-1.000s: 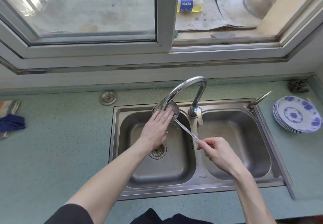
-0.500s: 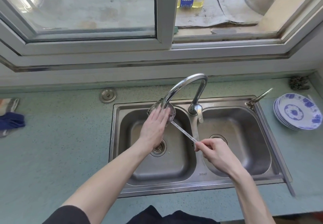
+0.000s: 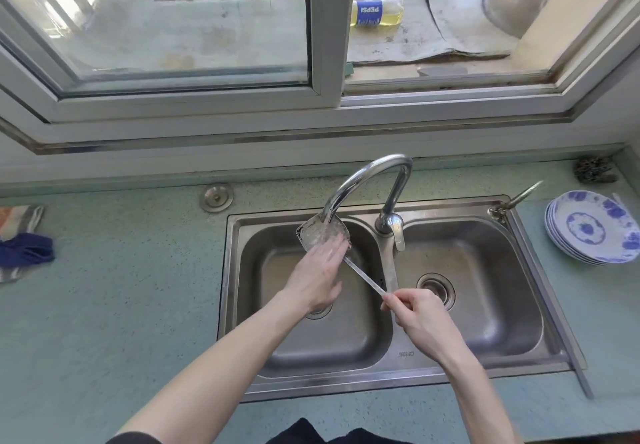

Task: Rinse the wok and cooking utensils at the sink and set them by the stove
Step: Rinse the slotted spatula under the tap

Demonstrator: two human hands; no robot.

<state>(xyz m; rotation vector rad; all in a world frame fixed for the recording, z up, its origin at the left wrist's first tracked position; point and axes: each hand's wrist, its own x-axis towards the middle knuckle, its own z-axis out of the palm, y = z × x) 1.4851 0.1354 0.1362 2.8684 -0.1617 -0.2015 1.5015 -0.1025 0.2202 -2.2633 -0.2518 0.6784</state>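
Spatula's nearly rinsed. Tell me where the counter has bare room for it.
Widest bare patch: counter between the blue cloth and the sink rim. A narrower strip runs along the front edge. Right of the sink is crowded by stacked plates.

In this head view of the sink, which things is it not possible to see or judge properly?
- Spatula blade: partly covered by the left hand and running water.
- Spatula handle end: hidden inside the right hand.
- Left basin drain: mostly behind the left hand.
- Wok and stove: not in view.
- Dark object in the counter's corner: too small to identify.
- Cloths: cut by the left edge.
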